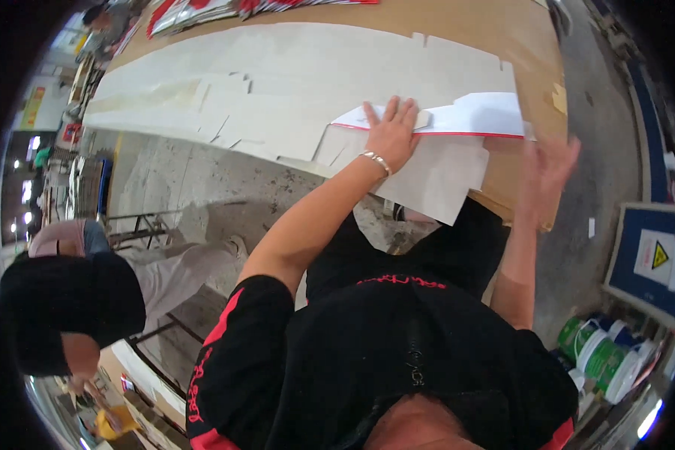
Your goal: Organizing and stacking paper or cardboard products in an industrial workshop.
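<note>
Cardboard blanks, die-cut and pale, covered the brown worktable [517,37] in overlapping layers. The left hand [391,131] lay flat on a white blank with a red edge [472,116], fingers spread and pressed down, gripping nothing; a silver bracelet [376,160] sat at the wrist. The left forearm ran straight from the lower centre of the view up to the table's near edge. The right hand [551,165] hovered open just beside the right end of the red-edged blank, at the table edge (motion blur hid whether it touched the sheet). A larger pale blank [435,180] lay under the red-edged one and overhung the table. Green and white buckets [604,352] stood on the floor at right. Another person [67,315] bent low at left.
</note>
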{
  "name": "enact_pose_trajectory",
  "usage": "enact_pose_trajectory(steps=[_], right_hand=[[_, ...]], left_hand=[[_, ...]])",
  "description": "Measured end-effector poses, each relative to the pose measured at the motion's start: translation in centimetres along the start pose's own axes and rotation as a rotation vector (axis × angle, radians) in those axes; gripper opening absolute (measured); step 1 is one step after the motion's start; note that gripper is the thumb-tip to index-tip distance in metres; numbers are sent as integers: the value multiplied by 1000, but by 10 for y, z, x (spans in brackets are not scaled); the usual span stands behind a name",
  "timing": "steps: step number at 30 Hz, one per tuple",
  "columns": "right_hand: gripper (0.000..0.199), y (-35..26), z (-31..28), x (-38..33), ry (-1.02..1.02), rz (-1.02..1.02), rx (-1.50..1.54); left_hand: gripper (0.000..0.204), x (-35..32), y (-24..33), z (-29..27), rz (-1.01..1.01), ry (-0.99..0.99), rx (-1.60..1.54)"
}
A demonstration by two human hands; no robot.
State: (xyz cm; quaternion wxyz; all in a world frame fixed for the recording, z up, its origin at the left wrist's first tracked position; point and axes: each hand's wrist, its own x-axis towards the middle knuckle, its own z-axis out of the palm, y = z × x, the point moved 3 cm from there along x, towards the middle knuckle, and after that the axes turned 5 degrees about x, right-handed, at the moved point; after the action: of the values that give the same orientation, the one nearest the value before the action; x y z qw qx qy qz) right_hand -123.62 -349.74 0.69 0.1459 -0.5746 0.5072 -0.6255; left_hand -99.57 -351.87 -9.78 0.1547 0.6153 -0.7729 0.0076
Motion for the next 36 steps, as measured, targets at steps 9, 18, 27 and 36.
enact_pose_trajectory(steps=[9,18,27,36], right_hand=[[44,46,57,-96,-69,931,835],[23,40,40,-55,-356,-4,-303],[47,40,50,-18,-321,-180,-149],[49,71,11,0,-456,27,-59]], left_hand=[[52,2,106,5,281,-56,-187],[57,1,57,14,131,22,78],[71,-18,35,-42,137,-10,-81],[34,-23,-97,-79,288,-78,-82]])
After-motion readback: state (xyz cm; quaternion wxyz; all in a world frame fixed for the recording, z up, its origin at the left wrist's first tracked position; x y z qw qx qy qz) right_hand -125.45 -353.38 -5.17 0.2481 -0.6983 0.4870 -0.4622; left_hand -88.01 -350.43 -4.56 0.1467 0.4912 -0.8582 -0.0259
